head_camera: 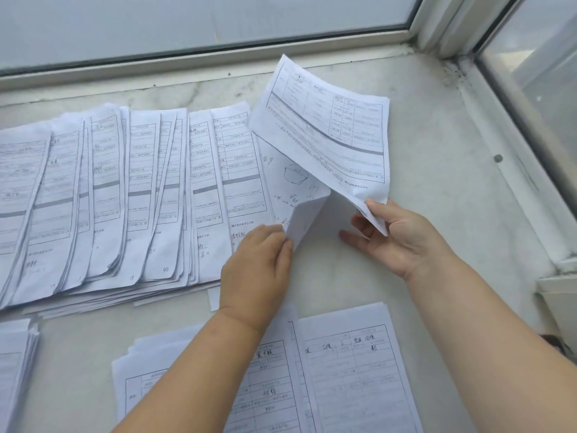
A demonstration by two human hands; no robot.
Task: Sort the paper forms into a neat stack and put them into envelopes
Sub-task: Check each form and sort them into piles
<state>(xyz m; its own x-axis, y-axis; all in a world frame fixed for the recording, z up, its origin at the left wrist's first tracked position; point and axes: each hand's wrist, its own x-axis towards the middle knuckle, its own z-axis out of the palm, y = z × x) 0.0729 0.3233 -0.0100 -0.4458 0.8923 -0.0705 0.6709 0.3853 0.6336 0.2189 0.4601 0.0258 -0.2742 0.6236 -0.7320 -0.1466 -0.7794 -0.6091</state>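
Observation:
My right hand (396, 235) pinches the lower corner of a printed form (327, 126) and holds it lifted and curled above the sill. My left hand (259, 264) pinches the folded-up corner of a sheet with handwritten notes (290, 185) that lies at the right end of the fanned spread. That spread of several overlapping forms (109, 198) covers the left and middle of the marble sill. No envelope is in view.
A second pile of forms (343, 370) lies near me under my forearms. Another stack (15, 370) sits at the lower left edge. Window frames (515, 98) run along the back and right side of the sill (437, 182).

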